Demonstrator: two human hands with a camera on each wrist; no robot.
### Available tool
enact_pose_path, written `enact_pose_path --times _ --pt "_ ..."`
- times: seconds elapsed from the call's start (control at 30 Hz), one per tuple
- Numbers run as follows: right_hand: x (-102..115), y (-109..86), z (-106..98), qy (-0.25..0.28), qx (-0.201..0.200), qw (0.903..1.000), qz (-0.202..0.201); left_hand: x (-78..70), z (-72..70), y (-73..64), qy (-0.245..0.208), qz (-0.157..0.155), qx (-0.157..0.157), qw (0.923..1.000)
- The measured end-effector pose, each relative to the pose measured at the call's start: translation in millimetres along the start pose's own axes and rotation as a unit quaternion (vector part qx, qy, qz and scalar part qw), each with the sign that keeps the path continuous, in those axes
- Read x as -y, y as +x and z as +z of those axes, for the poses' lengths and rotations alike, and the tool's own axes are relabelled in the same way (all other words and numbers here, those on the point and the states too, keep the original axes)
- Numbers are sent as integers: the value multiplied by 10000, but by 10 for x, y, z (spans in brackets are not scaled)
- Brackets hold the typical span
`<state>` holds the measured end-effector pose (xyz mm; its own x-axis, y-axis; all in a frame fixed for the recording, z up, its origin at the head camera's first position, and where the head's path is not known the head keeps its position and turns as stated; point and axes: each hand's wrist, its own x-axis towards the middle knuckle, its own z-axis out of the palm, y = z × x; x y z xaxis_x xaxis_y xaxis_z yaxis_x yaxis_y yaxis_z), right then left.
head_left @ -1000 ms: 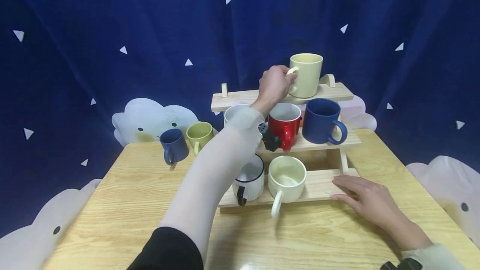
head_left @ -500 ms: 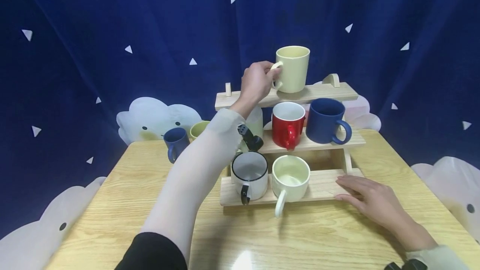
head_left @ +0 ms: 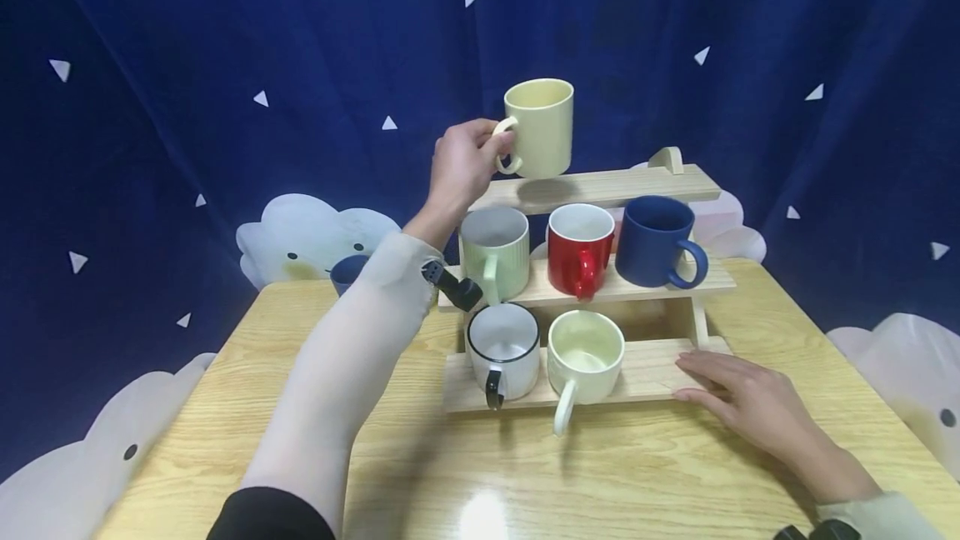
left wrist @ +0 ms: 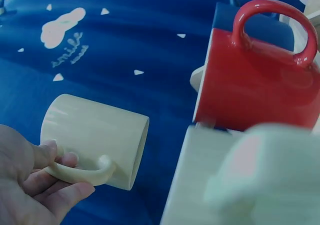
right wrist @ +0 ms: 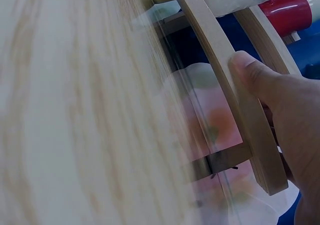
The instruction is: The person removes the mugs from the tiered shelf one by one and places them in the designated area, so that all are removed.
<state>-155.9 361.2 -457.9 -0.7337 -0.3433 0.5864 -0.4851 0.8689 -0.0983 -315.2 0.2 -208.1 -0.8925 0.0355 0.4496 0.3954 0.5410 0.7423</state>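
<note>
My left hand [head_left: 463, 163] pinches the handle of a pale yellow mug [head_left: 542, 130], held upright just above the top board of a wooden rack [head_left: 622, 187]. A shadow lies on the board beneath it. In the left wrist view, the thumb and fingers close around the handle of this mug [left wrist: 100, 135]. My right hand [head_left: 757, 407] grips the right end of the rack's bottom board. The right wrist view has the thumb [right wrist: 250, 67] on one side of this board [right wrist: 225, 85] and fingers partly hidden on the other.
The middle tier bears a light green mug [head_left: 495, 252], a red mug [head_left: 580, 250] and a blue mug [head_left: 654, 242]. Below stand a white black-rimmed mug [head_left: 504, 352] and a cream mug [head_left: 585, 357]. A small blue mug [head_left: 347, 272] sits on the table, partly behind my left arm.
My left hand has carried the pale yellow mug left along the top board and slightly up. The light green mug has come into view. My right hand stays on the bottom board.
</note>
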Motion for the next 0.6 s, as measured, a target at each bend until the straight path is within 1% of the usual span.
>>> enact_pose_path --times 0.2,0.47,0.6 --pt "-4 4 -12 16 11 10000 -1 116 -202 -55 -397 -99 -126 9991" --pt "-30 -13 -10 10 39 10000 47 282 -411 -155 -466 -180 -359 9981" --pt "-27 -15 -3 9 27 10000 44 368 -538 -206 -636 -265 -485 9964"
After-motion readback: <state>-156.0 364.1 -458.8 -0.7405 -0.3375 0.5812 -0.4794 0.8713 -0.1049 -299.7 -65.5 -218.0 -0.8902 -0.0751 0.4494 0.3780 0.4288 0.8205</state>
